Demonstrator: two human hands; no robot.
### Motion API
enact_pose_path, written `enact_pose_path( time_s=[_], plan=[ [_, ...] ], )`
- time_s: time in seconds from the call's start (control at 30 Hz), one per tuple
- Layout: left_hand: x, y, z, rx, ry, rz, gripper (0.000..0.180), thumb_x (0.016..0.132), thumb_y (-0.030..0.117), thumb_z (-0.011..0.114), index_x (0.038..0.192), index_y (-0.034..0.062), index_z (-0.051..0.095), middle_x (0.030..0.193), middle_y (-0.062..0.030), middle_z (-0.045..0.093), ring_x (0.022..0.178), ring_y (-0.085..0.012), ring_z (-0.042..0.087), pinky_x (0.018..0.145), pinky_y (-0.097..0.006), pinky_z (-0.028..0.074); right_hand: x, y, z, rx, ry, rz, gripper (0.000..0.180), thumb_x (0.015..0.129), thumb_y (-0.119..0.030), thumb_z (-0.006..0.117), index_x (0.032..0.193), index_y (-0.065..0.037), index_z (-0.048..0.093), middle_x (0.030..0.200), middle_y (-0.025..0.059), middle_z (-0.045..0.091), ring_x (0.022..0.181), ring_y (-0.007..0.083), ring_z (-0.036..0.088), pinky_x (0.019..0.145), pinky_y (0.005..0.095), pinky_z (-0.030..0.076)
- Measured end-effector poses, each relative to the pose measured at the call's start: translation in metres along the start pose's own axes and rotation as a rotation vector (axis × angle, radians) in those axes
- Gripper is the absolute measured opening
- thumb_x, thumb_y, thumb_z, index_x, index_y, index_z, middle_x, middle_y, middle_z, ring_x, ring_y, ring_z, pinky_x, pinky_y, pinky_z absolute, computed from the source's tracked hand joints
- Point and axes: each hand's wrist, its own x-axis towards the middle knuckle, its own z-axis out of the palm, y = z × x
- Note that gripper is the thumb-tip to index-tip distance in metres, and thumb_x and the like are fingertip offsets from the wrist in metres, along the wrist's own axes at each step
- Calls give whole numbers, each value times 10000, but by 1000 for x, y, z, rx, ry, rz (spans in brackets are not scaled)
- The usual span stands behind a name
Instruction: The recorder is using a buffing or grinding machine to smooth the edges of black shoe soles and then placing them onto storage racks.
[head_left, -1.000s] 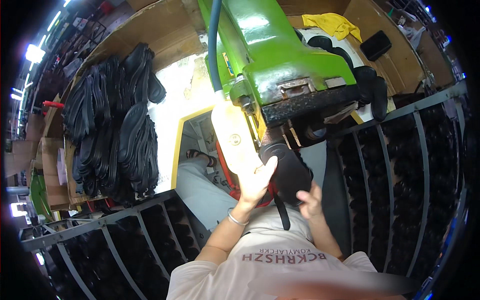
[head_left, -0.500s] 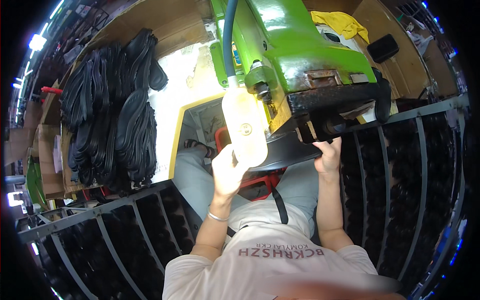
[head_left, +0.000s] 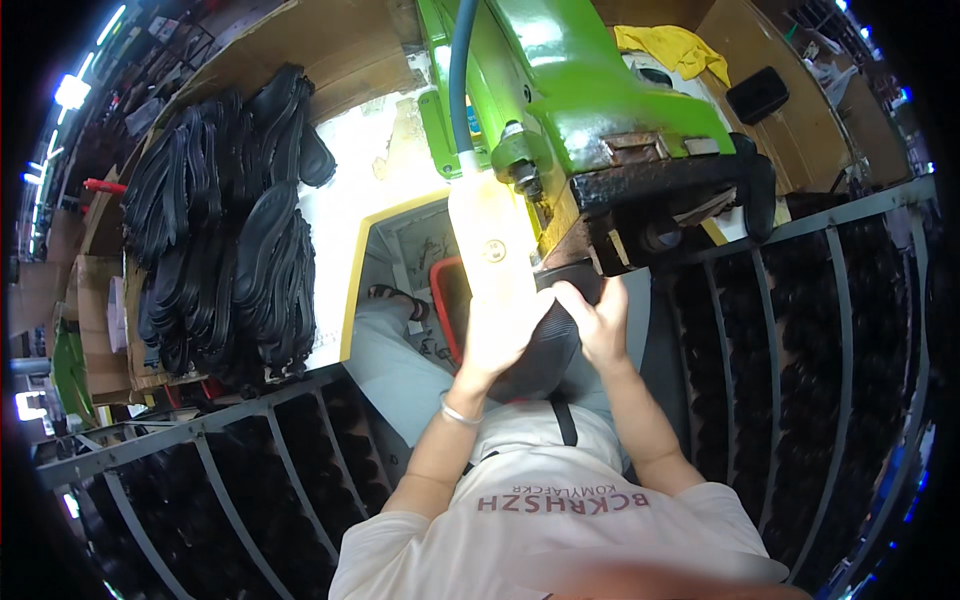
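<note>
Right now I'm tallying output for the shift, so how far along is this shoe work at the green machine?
Done, it seems: a big pile of black soles stacked on the bench at the left. In hand: both the left hand and right hand hold one black shoe piece up against the green machine. Left: racks of dark pieces on either side; whether they are finished cannot be told.

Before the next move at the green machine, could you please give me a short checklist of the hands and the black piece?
1. Left hand on the black shoe piece: ok, it lies over the top.
2. Right hand gripping the piece's right edge: ok.
3. Piece held up under the black head of the green machine: ok.
4. Fingertips out from under the head: cannot tell, glare from the work lamp.
5. Stacked black soles away from the hands: ok.
</note>
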Motion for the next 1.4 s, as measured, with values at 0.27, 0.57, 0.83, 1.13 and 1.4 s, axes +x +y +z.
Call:
enact_pose_path(
  time_s=[0.27, 0.57, 0.83, 1.13, 1.4],
  plan=[
    [-15, -11, 17, 60, 134, 61, 227, 835, 9, 643, 1038, -44, 557, 877, -59, 636, 768, -67, 580, 677, -204, 474, -87, 5, -87, 72, -177, 456, 309, 739, -20, 671, 1018, 53, 560, 1013, 107, 612, 943, 133, 572, 835, 261, 455],
    [3, 1, 16, 263, 128, 92, 152, 814, 32, 665, 938, -16, 591, 821, -35, 622, 680, -89, 572, 622, -222, 461, 12, -38, -96, 44, 141, -29, 243, 812, -79, 622, 1024, 17, 552, 929, 43, 587, 858, 90, 538, 782, 228, 429],
    [8, 24, -63, -255, 81, 45, 212, 755, -27, 671, 960, -64, 637, 894, -106, 664, 822, -154, 640, 762, -272, 507, 29, -24, -39, 54, -150, -70, 290, 836, -60, 594, 1106, 17, 519, 1014, 48, 585, 903, 90, 532, 826, 227, 417],
    [-47, -14, -83, -280, 99, -201, 224, 733, -33, 729, 760, 42, 520, 712, 4, 556, 620, -57, 507, 576, -198, 412, 22, -20, 3, 96, -313, -18, 568, 715, 93, 701, 1211, 35, 432, 1094, 101, 594, 968, 149, 594, 851, 266, 481],
    [-67, -30, -1, 229, -198, -341, 221, 720, 60, 783, 776, 26, 572, 679, 34, 548, 571, -20, 456, 508, -172, 384, 26, -21, 0, 30, -298, -15, 594, 679, 95, 747, 1188, 37, 447, 1060, 114, 616, 932, 166, 620, 817, 282, 518]
  ],
)
